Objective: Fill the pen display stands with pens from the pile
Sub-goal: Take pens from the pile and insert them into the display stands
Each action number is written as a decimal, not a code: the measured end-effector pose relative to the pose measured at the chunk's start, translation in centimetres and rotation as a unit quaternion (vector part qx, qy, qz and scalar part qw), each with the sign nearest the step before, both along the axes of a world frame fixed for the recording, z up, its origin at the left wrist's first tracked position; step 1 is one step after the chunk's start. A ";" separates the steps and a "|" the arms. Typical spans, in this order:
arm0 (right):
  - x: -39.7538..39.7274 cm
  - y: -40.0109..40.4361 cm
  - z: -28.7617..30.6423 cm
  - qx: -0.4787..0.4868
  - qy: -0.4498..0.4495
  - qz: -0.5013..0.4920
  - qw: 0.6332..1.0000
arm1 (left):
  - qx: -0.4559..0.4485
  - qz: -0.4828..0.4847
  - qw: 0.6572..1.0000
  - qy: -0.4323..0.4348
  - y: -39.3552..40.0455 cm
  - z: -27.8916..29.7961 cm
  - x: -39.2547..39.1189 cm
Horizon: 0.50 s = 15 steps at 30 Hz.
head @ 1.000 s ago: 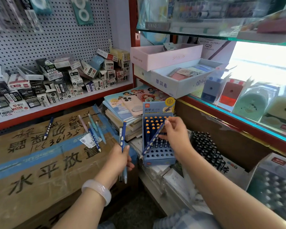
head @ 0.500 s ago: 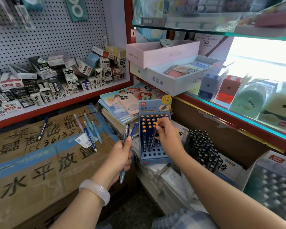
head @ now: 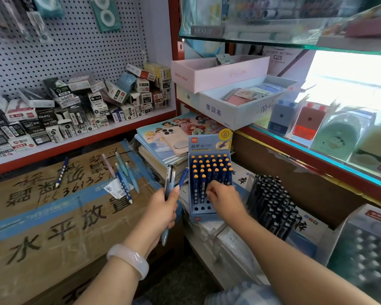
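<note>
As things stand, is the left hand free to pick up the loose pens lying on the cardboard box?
Probably not: the left hand already grips several pens, though nothing covers the loose pens.

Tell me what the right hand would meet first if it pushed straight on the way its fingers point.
Most likely the dark blue pens standing in the blue display stand; the right hand already sits at their front rows, though depth is unclear.

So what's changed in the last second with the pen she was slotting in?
The right hand has brought its blue pen from slanted across the display stand to upright in a slot of a lower row, fingers low on it. The left hand still grips its spare pens. The loose pens on the cardboard box lie unmoved.
</note>
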State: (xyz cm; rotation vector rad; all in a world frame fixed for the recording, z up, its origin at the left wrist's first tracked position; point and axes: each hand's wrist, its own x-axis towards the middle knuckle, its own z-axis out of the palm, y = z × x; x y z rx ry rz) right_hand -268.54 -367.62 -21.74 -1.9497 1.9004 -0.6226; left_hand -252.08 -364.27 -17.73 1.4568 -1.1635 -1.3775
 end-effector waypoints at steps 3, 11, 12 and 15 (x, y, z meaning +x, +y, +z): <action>0.1 0.3 -0.1 -0.004 -0.036 -0.029 0.999 | 0.000 0.000 1.000 0.002 0.0 0.0 0.0; 2.2 1.8 3.6 0.094 -0.399 0.013 0.912 | -0.046 -0.020 0.999 -0.002 -0.1 -0.4 -1.0; 2.3 2.0 3.8 0.102 -0.414 0.018 0.905 | -0.055 -0.029 0.998 -0.008 0.0 -0.4 -1.1; 2.3 2.3 4.1 0.114 -0.459 0.004 0.881 | -0.070 -0.047 0.996 -0.030 0.1 -0.6 -1.3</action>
